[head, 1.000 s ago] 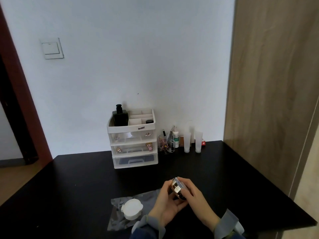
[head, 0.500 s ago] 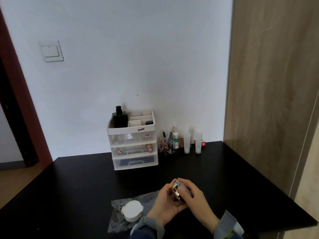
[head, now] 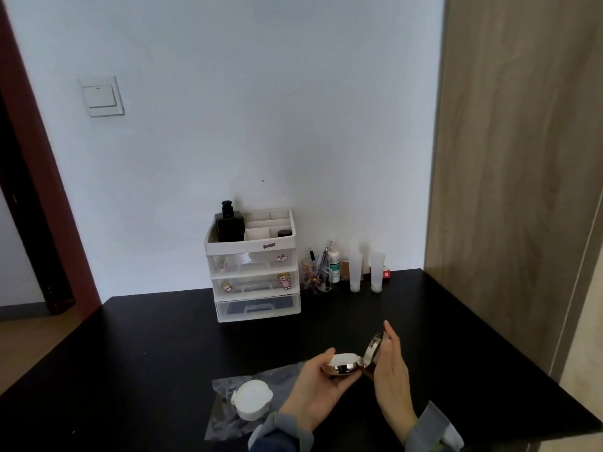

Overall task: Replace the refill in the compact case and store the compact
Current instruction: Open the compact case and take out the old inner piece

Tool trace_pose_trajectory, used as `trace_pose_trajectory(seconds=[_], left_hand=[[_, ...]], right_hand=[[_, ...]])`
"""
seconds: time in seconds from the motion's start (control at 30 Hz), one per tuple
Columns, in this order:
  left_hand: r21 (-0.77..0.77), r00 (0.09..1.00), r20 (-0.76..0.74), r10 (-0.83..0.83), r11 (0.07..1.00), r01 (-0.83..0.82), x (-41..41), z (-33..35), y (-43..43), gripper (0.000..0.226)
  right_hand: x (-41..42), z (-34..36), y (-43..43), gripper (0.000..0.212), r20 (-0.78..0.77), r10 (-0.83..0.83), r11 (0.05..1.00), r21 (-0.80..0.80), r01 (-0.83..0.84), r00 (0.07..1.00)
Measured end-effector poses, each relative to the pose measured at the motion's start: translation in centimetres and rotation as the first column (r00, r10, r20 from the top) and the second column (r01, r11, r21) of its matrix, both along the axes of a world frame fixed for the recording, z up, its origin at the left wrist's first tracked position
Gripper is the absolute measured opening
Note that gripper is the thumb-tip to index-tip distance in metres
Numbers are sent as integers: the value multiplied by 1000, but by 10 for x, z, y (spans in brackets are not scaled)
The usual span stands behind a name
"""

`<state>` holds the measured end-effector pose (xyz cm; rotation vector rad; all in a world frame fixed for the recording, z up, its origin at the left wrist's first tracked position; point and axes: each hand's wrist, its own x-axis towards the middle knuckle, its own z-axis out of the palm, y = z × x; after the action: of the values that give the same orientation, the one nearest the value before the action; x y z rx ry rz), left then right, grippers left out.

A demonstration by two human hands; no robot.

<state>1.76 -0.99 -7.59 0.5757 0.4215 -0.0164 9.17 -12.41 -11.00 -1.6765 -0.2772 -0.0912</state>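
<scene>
My left hand holds the shiny round gold compact case from below, fingers curled around its bottom half. The lid stands open, and my right hand rests flat against its back, fingers straight. I see a white round pad inside. The round white plastic refill lies on a clear plastic wrapper on the black table, just beside my left hand.

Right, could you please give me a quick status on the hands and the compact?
Left hand cradles compact base. Right hand backs the raised lid; compact open, white insert showing. Spare refill on plastic bag, left of hands. Nothing in the way.
</scene>
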Motion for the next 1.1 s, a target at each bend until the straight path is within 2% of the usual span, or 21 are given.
trace_pose_trajectory(seconds=[0.1, 0.2, 0.3, 0.33, 0.4, 0.5, 0.63, 0.73, 0.87, 1.1], left_hand=[[1, 999, -6, 44, 999, -44, 1, -4, 6, 12], [55, 998, -9, 54, 997, -54, 1, -4, 4, 20], [83, 999, -11, 35, 996, -34, -1, -3, 3, 17], [80, 999, -17, 29, 996, -27, -1, -2, 3, 17], [68, 999, -17, 27, 997, -26, -3, -2, 4, 19], [60, 999, -4, 49, 997, -48, -4, -2, 3, 23], [118, 999, 20, 32, 992, -34, -5, -1, 4, 24], [153, 999, 23, 36, 988, -39, -4, 0, 4, 22], [174, 998, 6, 64, 983, -65, -1, -4, 3, 21], [249, 995, -31, 99, 964, -88, 3, -8, 2, 19]], right_hand=[[5, -4, 2, 44, -47, -63, 998, -23, 62, 997], [4, -6, 2, 47, 104, -123, 958, -248, 145, 987], [1, -10, 7, 44, 386, 38, 852, -495, 172, 922], [-1, -11, 9, 42, 428, 126, 815, -559, 153, 895], [-4, -14, 13, 40, 415, 256, 767, -637, 78, 873], [-3, -14, 13, 40, 316, 305, 766, -642, -34, 899], [-4, -10, 11, 40, 275, 307, 792, -604, -85, 911], [-5, -8, 11, 40, 263, 286, 812, -576, -88, 922], [-2, -11, 10, 51, 208, 263, 808, -582, -97, 942], [1, -14, 11, 57, 218, 247, 823, -561, -86, 944]])
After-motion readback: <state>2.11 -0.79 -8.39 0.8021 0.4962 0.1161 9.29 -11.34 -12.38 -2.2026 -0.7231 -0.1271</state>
